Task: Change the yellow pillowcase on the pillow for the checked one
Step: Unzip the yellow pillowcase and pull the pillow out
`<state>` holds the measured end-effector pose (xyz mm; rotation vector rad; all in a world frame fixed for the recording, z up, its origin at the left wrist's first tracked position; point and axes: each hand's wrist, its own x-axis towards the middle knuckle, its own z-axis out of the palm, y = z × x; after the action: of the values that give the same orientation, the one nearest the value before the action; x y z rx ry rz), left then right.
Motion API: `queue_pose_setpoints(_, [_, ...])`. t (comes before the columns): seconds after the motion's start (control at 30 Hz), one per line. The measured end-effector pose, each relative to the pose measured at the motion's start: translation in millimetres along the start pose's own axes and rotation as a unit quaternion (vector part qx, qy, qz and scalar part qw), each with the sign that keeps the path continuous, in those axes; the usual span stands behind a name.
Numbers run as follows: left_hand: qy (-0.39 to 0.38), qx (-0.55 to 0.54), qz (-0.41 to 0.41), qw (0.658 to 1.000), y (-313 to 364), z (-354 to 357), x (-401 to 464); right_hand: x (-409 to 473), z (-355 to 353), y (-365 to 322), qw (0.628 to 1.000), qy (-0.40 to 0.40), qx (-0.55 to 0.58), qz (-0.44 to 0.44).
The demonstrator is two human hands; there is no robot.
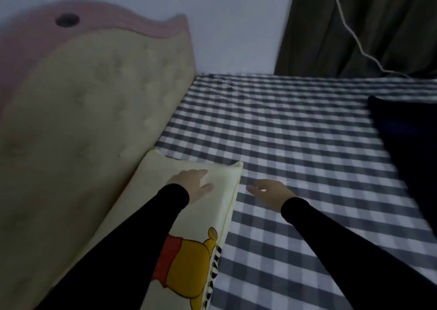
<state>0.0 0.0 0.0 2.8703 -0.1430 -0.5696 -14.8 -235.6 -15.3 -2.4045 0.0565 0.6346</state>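
The pillow in its yellow pillowcase (189, 215) leans at the headboard (94, 120). The left hand (192, 183) lies flat and open on it; the right hand (269, 191) hovers open beside it, over the checked sheet (295, 132). With such a loose hold, I think the cover may slip when pulled.

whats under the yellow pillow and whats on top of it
The yellow pillow lies on the checked bedsheet, against the padded headboard. The left hand rests flat on its far end. Whatever lies beneath the pillow is covered.
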Motion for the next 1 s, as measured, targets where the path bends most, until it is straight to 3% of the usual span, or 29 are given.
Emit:
queue_pose_setpoints(0.2, [-0.018, 0.058, -0.023, 0.998, -21, 67, 42, 67, 54, 26, 0.996, -0.019, 0.061, 0.058])
queue_pose_setpoints(0.43, [0.042, 0.045, -0.051, 0.997, -41, 112, 81, 130, 105, 32, 0.988, -0.048, 0.116, 0.093])
queue_pose_setpoints(0.6, [0.042, 0.02, -0.038, 0.998, -56, 130, 98, 157, 146, 41, 0.92, -0.067, 0.351, 0.162])
queue_pose_setpoints(0.77, [0.053, -0.024, -0.034, 0.998, -64, 137, 106, 168, 162, 38, 0.89, -0.072, 0.409, 0.188])
queue_pose_setpoints(1.0, [0.033, -0.039, -0.032, 0.998, -62, 123, 93, 144, 161, 19, 0.87, -0.02, 0.46, 0.175])
